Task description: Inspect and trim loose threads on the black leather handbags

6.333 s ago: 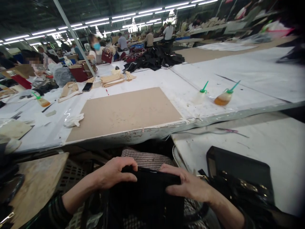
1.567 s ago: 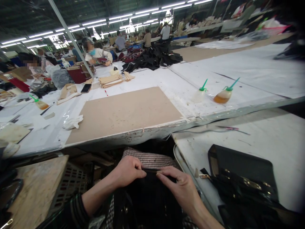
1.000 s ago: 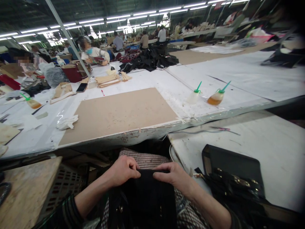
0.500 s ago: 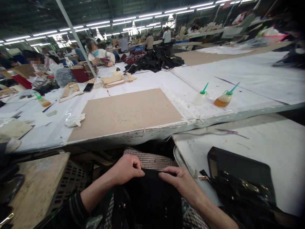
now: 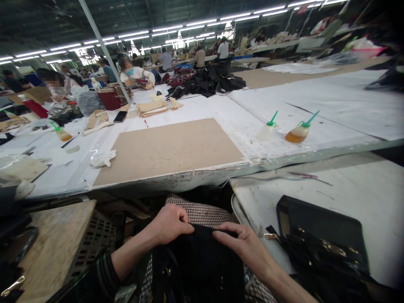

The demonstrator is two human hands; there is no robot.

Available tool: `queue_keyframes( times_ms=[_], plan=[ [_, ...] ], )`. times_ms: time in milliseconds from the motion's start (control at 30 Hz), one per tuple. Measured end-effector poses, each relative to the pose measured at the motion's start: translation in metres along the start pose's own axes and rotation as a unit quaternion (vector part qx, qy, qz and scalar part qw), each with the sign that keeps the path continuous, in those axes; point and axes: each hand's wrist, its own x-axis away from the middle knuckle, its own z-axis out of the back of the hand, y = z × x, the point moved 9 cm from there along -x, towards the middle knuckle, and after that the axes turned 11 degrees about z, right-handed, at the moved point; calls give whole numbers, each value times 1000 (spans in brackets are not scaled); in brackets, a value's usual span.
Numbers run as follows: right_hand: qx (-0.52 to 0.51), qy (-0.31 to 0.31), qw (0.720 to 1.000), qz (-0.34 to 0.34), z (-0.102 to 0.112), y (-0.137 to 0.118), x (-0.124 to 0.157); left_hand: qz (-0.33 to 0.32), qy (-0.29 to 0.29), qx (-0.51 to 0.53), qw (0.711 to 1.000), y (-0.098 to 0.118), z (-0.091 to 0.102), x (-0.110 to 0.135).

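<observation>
A black bag (image 5: 205,261) with small gold-coloured fittings lies on my lap, over a checked cloth (image 5: 197,210). My left hand (image 5: 172,223) pinches its top edge between thumb and curled fingers. A short way to the right, my right hand (image 5: 235,240) grips the same edge, thumb on the near side. The stretch of edge between the two thumbs is in plain sight. Most of the bag's lower part is dark, so its details are hard to make out.
Another black bag (image 5: 322,235) with gold hardware lies on the white side table (image 5: 378,189). Two glue bottles (image 5: 298,132) stand on the long worktable, right of a brown board (image 5: 170,147). A wooden board (image 5: 53,235) and a plastic crate (image 5: 94,240) are at left. Co-workers sit farther back.
The view has shifted slightly, so the scene sits a little farther right. Both hands keep their hold on the bag's edge, with hardly any other movement.
</observation>
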Motion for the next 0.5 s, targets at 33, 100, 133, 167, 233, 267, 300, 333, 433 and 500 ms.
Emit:
queue_keyframes(
  times_ms=[33,100,133,167,233,267,300,333,433,500],
  plan=[
    [-1,-2,1000,2,0,1,0,2,-1,11,1000,-1,0,1],
    [10,-12,1000,4,2,1,-1,4,-6,47,999,-2,-1,2],
    [24,-23,999,4,4,0,-2,3,-10,69,998,-2,-1,2],
    [49,-38,998,5,6,-2,-4,1,-16,89,996,-2,-2,2],
    [147,-80,985,32,8,-13,-8,-7,-25,116,993,-1,-4,1],
    [218,-101,969,61,8,-23,-10,-12,-28,123,992,1,-5,0],
    [293,-120,943,97,5,-35,-13,-17,-31,126,991,3,-6,-1],
    [363,-135,912,134,-1,-46,-16,-21,-35,129,991,5,-8,-2],
    [473,-180,841,192,-30,-67,-25,-35,-54,138,988,10,-12,-3],
    [482,-211,828,193,-50,-67,-33,-41,-76,138,987,9,-11,-2]
  ],
)
